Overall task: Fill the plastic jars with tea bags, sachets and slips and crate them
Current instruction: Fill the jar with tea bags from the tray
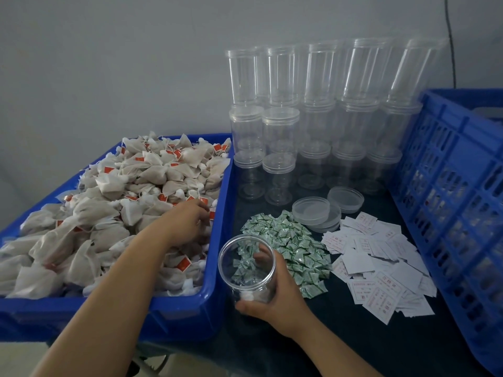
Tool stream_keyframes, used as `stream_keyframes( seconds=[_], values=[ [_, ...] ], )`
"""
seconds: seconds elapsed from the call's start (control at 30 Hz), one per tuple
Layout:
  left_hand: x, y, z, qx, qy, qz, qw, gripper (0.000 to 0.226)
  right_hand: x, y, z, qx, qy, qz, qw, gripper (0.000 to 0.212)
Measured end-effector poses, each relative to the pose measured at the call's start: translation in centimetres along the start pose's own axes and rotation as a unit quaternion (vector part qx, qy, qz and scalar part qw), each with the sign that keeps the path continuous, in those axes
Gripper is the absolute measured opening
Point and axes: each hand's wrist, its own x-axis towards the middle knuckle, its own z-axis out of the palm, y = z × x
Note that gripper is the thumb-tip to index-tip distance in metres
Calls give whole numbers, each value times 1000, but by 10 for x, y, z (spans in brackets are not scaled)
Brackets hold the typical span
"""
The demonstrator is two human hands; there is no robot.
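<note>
**Jar in one hand, other hand in the tea bags**

Right hand (275, 300) grips an open clear jar (246, 263) low center of frame, fingers wrapped round it, mouth tilted toward the camera; something white sits at its bottom. Left hand (187, 223) rests in the tea bags (114, 202), w/ fingers curled down among them; can't tell if it's got one. Bags fill the blue tray (217, 213) at left. Just right of the jar: green sachets (296, 248), then white slips (381, 268) on the dark table (353, 344). Loose lids (315, 212) behind the sachets. Stacked empty jars (313, 110) upper center. Blue crate (449, 186) at right edge.
</note>
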Motion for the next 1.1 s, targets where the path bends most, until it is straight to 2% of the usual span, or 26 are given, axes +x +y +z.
stream_keyframes(
  seconds=[0.07,0.13,0.3,0.4,0.67,0.77,0.83,0.9,0.97,1.1],
  values=[
    [-3,-1,-3,-52,53,-9,997,4,0,0,0,-1,1,-1,1000,107],
    [-6,-2,-5,-123,103,-32,986,13,0,-1,1,0,2,-2,1000,106],
    [-10,4,-11,-248,191,-40,949,12,0,1,1,-2,3,-4,1000,103],
    [-12,8,-15,-280,238,-40,929,15,1,1,1,0,1,-3,1000,101],
    [-25,28,-41,-371,284,14,884,12,2,3,1,2,-3,-5,1000,102],
    [-33,36,-49,-412,276,23,868,13,2,0,1,-4,-3,-6,1000,98],
    [-42,42,-47,-422,239,39,874,24,2,0,1,-1,-4,-4,1000,97],
    [-51,46,-39,-388,195,64,899,30,2,0,1,1,-2,-8,1000,96],
    [-59,49,-30,-332,162,83,926,26,2,0,1,5,1,-11,1000,96],
    [-72,59,-15,-244,144,129,950,10,3,0,2,19,-3,-24,1000,97]
  ],
)
